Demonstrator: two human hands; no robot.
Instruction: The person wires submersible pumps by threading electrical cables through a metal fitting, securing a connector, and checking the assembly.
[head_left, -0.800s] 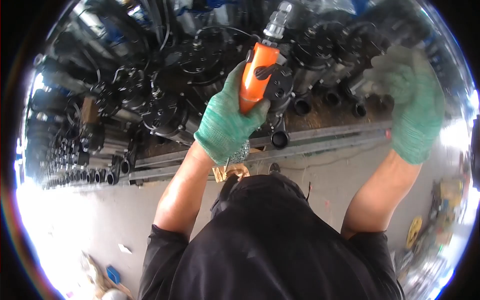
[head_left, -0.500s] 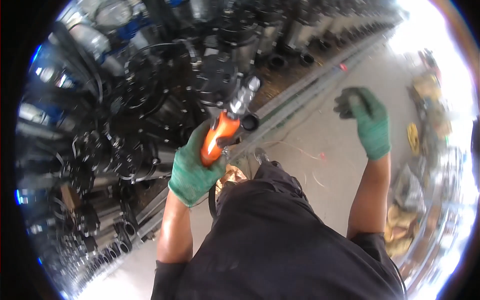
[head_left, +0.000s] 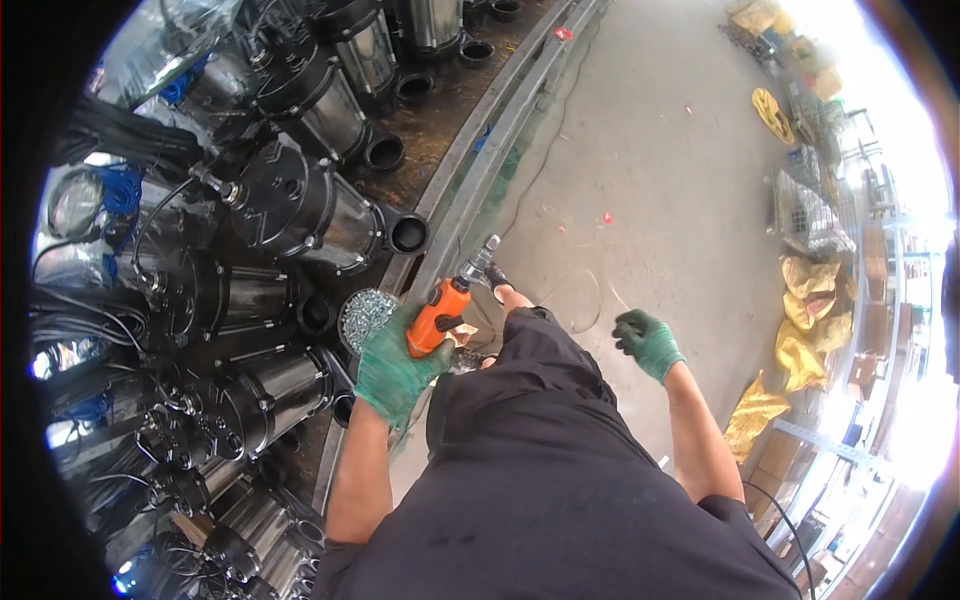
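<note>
In the head view, the left hand [head_left: 398, 374] was closed firmly round the orange tool [head_left: 438, 322], which now stood just beside the container of small metal fasteners [head_left: 367, 318], whereas in the earliest frame it was raised among the black-capped metal units [head_left: 305, 205]. The right hand [head_left: 646, 342], first seen blurred near those units, was now over the grey floor [head_left: 660, 190], half open with fingers loosely bent.

Bright, even light on the grey floor [head_left: 650, 150], blown-out white glare at right, fisheye-bent shelves [head_left: 835, 448], black corners.
</note>
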